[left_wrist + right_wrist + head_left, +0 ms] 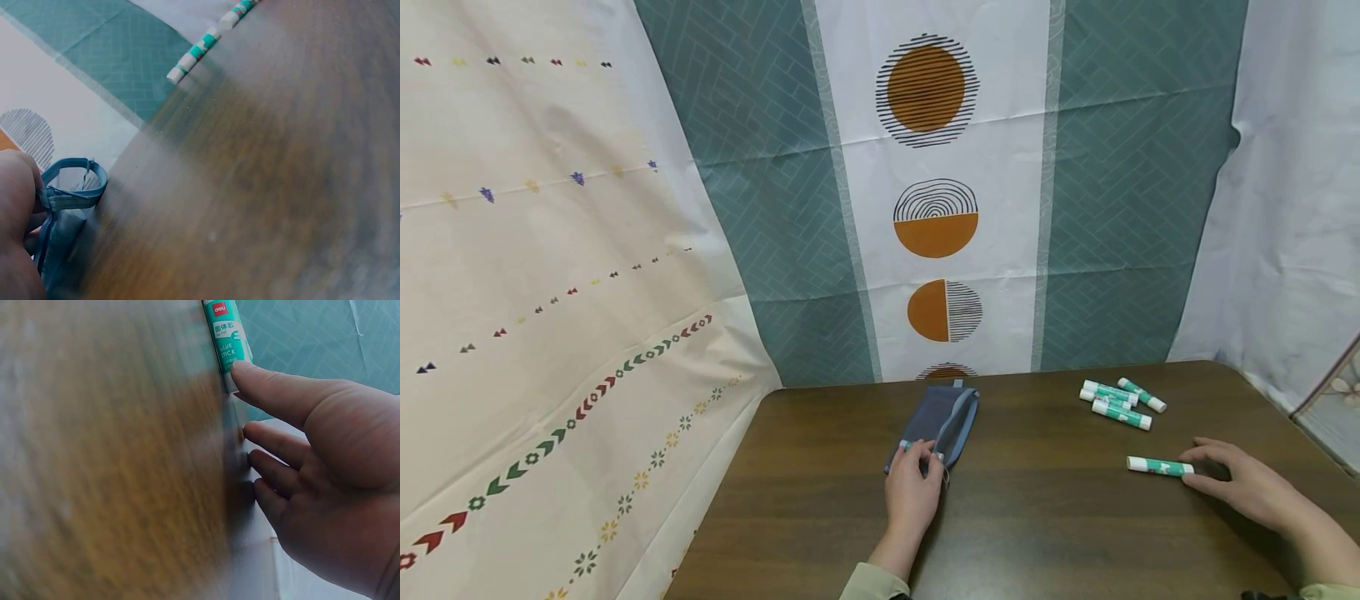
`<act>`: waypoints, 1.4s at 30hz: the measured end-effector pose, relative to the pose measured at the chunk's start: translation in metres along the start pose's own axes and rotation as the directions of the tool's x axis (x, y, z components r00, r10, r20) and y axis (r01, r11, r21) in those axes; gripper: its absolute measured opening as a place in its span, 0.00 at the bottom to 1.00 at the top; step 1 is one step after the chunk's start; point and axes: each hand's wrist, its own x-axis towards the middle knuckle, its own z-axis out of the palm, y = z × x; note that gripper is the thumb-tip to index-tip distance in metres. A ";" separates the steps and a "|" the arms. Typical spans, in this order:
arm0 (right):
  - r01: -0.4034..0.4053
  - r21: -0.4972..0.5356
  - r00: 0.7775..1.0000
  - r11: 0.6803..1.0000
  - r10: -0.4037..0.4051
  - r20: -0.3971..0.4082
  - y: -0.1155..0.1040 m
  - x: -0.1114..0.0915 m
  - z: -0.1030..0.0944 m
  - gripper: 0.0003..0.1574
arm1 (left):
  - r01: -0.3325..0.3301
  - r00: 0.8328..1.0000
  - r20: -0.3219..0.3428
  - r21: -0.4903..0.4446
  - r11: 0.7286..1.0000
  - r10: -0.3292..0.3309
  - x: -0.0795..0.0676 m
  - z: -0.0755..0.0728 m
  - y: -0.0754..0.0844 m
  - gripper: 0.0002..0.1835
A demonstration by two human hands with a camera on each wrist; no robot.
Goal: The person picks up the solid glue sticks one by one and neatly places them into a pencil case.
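Observation:
On the table lies a blue-grey zippered pouch (925,408), its zip edge gaping on the right side. My left hand (910,487) is over the pouch's near end, pinching a glue stick (905,445) that is mostly covered by the fingers. In the left wrist view the pouch's looped zip edge (72,201) stands up beside that hand. Over on the right, my right hand (1243,483) pinches one end of a green-and-white glue stick (1157,466). The right wrist view shows the thumb on this glue stick's (228,337) end; the index finger is hidden there.
Several more glue sticks (1122,415) lie in a loose group at the table's back right. The brown wooden table (820,533) ends at hanging cloths behind: a patterned curtain (805,208) and a cream cloth (587,275) on the left.

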 end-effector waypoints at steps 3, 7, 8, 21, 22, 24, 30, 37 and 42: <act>0.002 0.015 1.000 1.000 -0.002 -0.002 -0.001 -0.001 0.001 0.25 | 0.001 1.000 -0.002 0.000 1.000 -0.001 0.000 0.000 0.000 0.10; 0.014 0.025 1.000 1.000 -0.014 -0.014 -0.003 -0.002 0.001 0.21 | 0.010 1.000 0.000 -0.001 1.000 -0.010 0.000 0.000 0.000 0.10; 0.020 0.021 1.000 1.000 -0.019 -0.017 -0.003 -0.002 0.001 0.20 | 0.011 1.000 0.000 0.000 1.000 -0.011 0.000 0.000 0.000 0.10; 0.025 0.000 0.999 1.000 -0.025 -0.024 -0.007 -0.001 0.000 0.15 | 0.016 1.000 0.008 -0.004 1.000 -0.016 0.000 0.000 -0.002 0.11; 0.024 -0.001 1.000 1.000 -0.024 -0.021 -0.007 -0.001 0.000 0.15 | 0.015 1.000 0.008 -0.004 1.000 -0.015 0.000 0.000 -0.002 0.11; 0.024 -0.007 1.000 1.000 -0.024 -0.018 -0.007 0.000 0.000 0.15 | 0.009 1.000 0.006 -0.004 1.000 -0.009 0.000 -0.001 -0.002 0.11; 0.025 -0.024 1.000 0.999 -0.026 -0.018 -0.006 0.003 -0.002 0.14 | -0.008 1.000 0.002 0.001 1.000 0.008 0.000 -0.001 -0.003 0.10; -0.012 -0.041 1.000 0.999 0.011 -0.008 -0.009 0.000 -0.007 0.17 | -0.021 1.000 -0.003 0.000 1.000 0.021 0.000 0.000 -0.001 0.11; -0.019 -0.042 0.999 0.999 0.017 -0.038 -0.014 0.000 -0.009 0.16 | -0.064 0.997 -0.043 0.000 0.998 0.064 -0.001 0.001 0.000 0.11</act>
